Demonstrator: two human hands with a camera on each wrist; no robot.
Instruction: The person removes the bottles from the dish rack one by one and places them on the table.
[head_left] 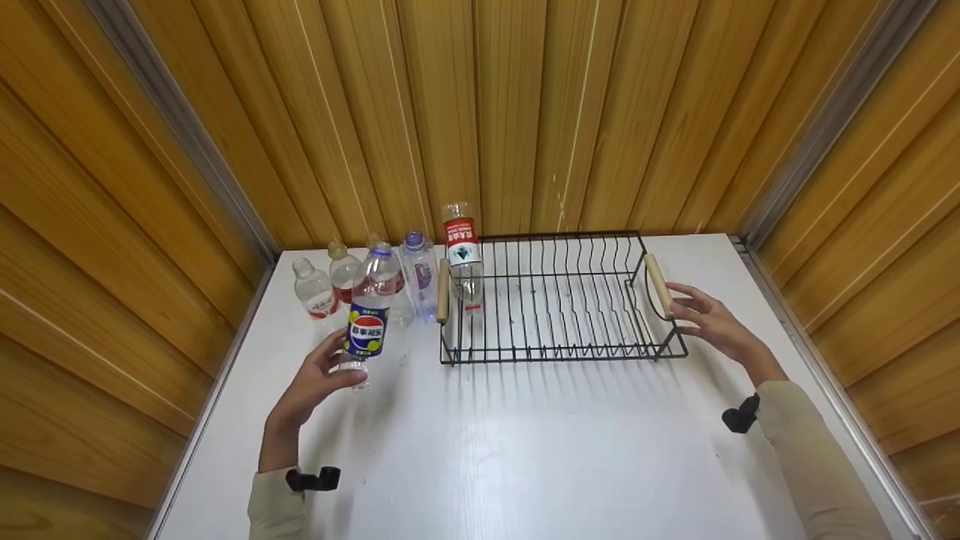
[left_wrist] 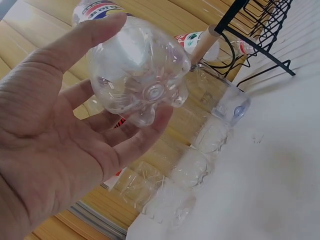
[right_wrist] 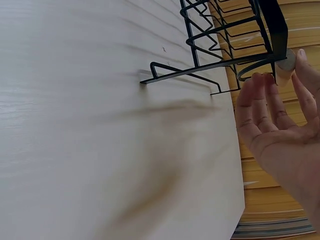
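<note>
My left hand (head_left: 319,375) holds a clear plastic Pepsi bottle (head_left: 366,330) with a blue and yellow label by its lower part. It has a purple-blue cap and tilts away over the table; the left wrist view shows its lobed base (left_wrist: 152,92) between thumb and fingers. At the right end of a black wire dish rack (head_left: 562,360), my right hand (head_left: 716,326) pinches the wooden handle (head_left: 658,286) between thumb and fingertips. A clear bottle with a red and white label (head_left: 461,232) leans in the rack's left end.
Several clear bottles stand left of the rack, among them a red-and-white labelled one (head_left: 315,292) and a purple-capped one (head_left: 420,277). The white table (head_left: 480,450) is bounded by wood-patterned walls (head_left: 510,112) behind and on both sides.
</note>
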